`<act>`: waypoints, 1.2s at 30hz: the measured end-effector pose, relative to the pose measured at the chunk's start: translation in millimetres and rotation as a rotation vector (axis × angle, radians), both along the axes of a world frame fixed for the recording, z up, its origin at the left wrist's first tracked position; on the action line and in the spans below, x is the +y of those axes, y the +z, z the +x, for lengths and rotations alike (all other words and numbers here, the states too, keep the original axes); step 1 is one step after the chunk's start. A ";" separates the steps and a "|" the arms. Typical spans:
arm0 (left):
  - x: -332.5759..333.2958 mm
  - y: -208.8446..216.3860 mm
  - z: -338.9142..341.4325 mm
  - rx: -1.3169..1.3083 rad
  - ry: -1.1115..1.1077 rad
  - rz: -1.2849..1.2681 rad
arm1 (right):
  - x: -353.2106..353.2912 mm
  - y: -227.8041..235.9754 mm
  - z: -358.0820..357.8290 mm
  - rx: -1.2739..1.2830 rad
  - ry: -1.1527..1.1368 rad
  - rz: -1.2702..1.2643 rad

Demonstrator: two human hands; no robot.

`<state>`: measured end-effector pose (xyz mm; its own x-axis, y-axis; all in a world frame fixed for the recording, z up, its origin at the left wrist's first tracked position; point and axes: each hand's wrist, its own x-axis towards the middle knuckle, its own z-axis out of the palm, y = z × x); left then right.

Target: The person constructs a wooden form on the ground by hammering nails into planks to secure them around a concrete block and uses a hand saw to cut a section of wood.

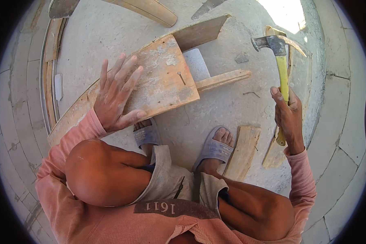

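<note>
At the far left, along the curved rim of the concrete floor [110, 28], long wooden strips [51, 69] lie stacked edge to edge. Just right of them, the left hand [116, 95] lies flat with fingers spread wide on a plywood board [166, 81], pressing it down and gripping nothing. The board is pale, stained with dried cement, and lies across a long plank [75, 114] that runs from lower left toward upper right. A nail [181, 77] stands out of the board near its right side, well apart from the spread fingers. Beneath the board's right edge a narrower wooden slat [223, 79] sticks out to the right, and a darker board [203, 32] lies behind it. Below, two feet in grey sandals [213, 148] rest on the floor, the left one partly tucked under the plywood board, with bent knees closer to the camera. Right of the right foot, a short plank [244, 152] lies on the concrete, and a bent nail [252, 94] lies loose above it. Farther right, the right hand [288, 116] is closed firmly around the yellow handle of a claw hammer [281, 67], held upright in the air with the steel head at the top, well away from the nail in the board.
</note>
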<state>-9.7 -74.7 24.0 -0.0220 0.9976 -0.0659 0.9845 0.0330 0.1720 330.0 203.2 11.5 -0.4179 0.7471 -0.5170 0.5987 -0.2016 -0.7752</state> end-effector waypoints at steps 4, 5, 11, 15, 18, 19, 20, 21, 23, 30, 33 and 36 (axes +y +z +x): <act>13.4 -17.6 -4.7 -0.074 -0.362 -0.158 | 16.5 -16.0 -3.4 0.016 0.036 0.073; 15.7 -18.0 -6.3 -0.074 -0.364 -0.181 | 20.6 -23.2 -6.4 0.060 0.045 0.105; 11.1 -39.1 -10.9 -0.245 -0.438 -0.208 | 6.3 -68.2 -50.7 0.363 0.018 0.082; 4.3 -48.3 -8.3 -0.316 -0.392 -0.162 | -11.9 -89.2 -67.4 0.534 -0.137 -0.117; -2.6 -46.5 1.3 -0.229 -0.331 -0.157 | -23.0 -91.5 -72.2 0.604 -0.360 -0.296; -3.0 -48.4 0.7 -0.235 -0.342 -0.173 | -21.7 -92.5 -74.6 0.599 -0.377 -0.305; -3.6 -50.6 0.6 -0.216 -0.325 -0.173 | -19.3 -92.4 -76.7 0.655 -0.388 -0.342; -6.6 -48.8 6.2 -0.197 -0.295 -0.179 | -18.4 -91.2 -75.0 0.709 -0.389 -0.388; -13.9 -44.7 13.8 -0.146 -0.291 -0.172 | -22.1 -87.3 -75.8 0.717 -0.419 -0.422; -14.0 -48.8 7.4 -0.177 -0.294 -0.161 | -12.9 -86.3 -78.0 0.742 -0.375 -0.448; -14.6 -43.3 14.3 -0.173 -0.311 -0.115 | -12.9 -81.7 -80.8 0.756 -0.420 -0.466; -7.2 -46.3 20.2 -0.225 -0.302 -0.104 | -6.0 -87.5 -72.6 0.743 -0.345 -0.425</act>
<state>10.4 -81.9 -22.3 0.2983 0.9447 -0.1366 0.8908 -0.2241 0.3953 257.4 197.3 -76.0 -0.5414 0.7011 -0.4641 -0.1696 -0.6318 -0.7564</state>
